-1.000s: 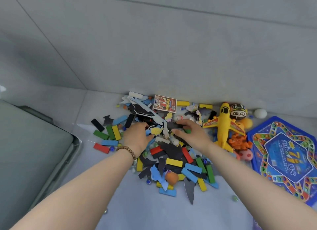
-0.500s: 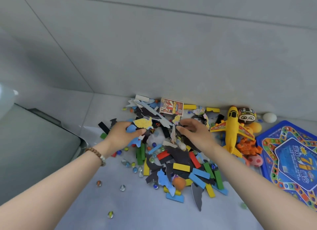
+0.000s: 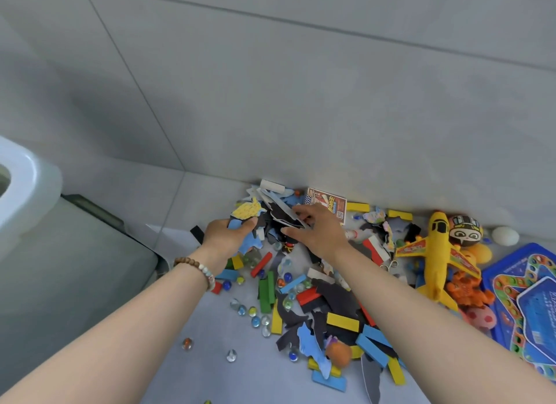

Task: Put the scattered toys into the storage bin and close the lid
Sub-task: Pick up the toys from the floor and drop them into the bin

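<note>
Currently the left hand [image 3: 224, 238] grips a bunch of flat yellow and blue foam cut-outs [image 3: 246, 211], fingers curled round them just above the heap of scattered toys [image 3: 343, 322] on the grey tiled floor [image 3: 210, 358] by the wall. The right hand [image 3: 319, 235] has its fingers curled onto black and white flat pieces [image 3: 281, 215] at the heap's far side. Loose glass marbles [image 3: 255, 313] lie beside the heap. A grey plastic storage bin lid [image 3: 75, 268] sits to the left, well apart from the yellow toy aeroplane [image 3: 436, 253].

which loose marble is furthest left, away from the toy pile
The orange-brown marble. It sits alone on the bare floor, further left than the clear marble, while the other marbles cluster beside the green blocks.
</note>
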{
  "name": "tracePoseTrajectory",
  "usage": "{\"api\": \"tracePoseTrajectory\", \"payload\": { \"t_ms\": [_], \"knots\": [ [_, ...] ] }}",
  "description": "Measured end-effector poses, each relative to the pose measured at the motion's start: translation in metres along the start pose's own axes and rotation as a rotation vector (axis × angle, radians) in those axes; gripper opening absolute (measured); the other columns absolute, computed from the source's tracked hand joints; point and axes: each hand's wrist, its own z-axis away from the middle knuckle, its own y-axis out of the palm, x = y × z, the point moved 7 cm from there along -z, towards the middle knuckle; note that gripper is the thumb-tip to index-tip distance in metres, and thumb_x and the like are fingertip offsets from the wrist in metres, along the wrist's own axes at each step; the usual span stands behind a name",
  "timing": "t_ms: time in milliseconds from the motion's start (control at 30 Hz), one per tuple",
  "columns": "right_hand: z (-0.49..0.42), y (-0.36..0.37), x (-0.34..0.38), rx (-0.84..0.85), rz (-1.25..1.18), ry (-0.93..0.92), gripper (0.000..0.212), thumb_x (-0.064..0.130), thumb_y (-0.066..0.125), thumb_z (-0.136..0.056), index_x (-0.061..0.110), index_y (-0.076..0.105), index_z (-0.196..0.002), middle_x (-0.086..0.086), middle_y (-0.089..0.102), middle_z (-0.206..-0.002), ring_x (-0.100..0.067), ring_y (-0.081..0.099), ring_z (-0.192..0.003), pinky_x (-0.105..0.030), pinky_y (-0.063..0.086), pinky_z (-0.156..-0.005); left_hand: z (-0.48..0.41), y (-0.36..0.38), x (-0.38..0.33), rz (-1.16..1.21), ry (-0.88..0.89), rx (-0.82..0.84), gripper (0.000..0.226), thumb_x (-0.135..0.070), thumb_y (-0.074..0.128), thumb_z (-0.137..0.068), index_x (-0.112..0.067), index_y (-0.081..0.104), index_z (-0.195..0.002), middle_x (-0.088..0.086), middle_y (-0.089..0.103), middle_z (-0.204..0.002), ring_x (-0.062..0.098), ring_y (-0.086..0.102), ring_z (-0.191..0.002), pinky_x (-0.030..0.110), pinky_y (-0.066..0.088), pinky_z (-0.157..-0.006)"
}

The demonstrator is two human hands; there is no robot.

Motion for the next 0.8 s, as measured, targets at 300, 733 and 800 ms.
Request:
{"api": "tracePoseTrajectory", "payload": {
  "t_ms": [300,733,800],
  "knots": [
    [-0.012,0.015,0.008,-0.162,0.28,0.047,0.055,0.051,0.072,-0.074,0.026,0.057,-0.121,-0.003,0.043,-0.126,-0.023,0.034,-0.128,-0.037,0.033,-0.107,-0.006,-0.031,0.014,0.061,0.02,-0.029,0.025,-0.034,0.065,-0.086,-0.013,0.062,-0.075,0.002,0.059,-0.07,0.015,0.051,-0.062,0.021,0.04,-0.053],
    [-0.007,-0.022,0.011,-0.099,-0.274,0.169,0.029,0.027,0.069,-0.084,0.009,0.058,-0.065,-0.003,0.049,-0.061,-0.013,0.042,-0.055,-0.018,0.033,-0.046,0.009,-0.028,-0.005,0.092,0.034,0.001,0.027,-0.036,0.065,-0.087,-0.012,0.061,-0.074,0.002,0.059,-0.068,0.013,0.05,-0.06,0.02,0.039,-0.05],
    [0.006,-0.042,0.026,-0.043,-0.392,0.154,0.019,0.025,0.068,-0.086,0.008,0.07,-0.079,-0.005,0.064,-0.075,-0.015,0.057,-0.07,-0.019,0.047,-0.06,0.024,-0.03,-0.025,0.086,0.075,0.018,0.03,-0.034,0.065,-0.087,-0.009,0.059,-0.071,0.006,0.057,-0.066,0.015,0.046,-0.056,0.016,0.038,-0.045]
  ]
}}
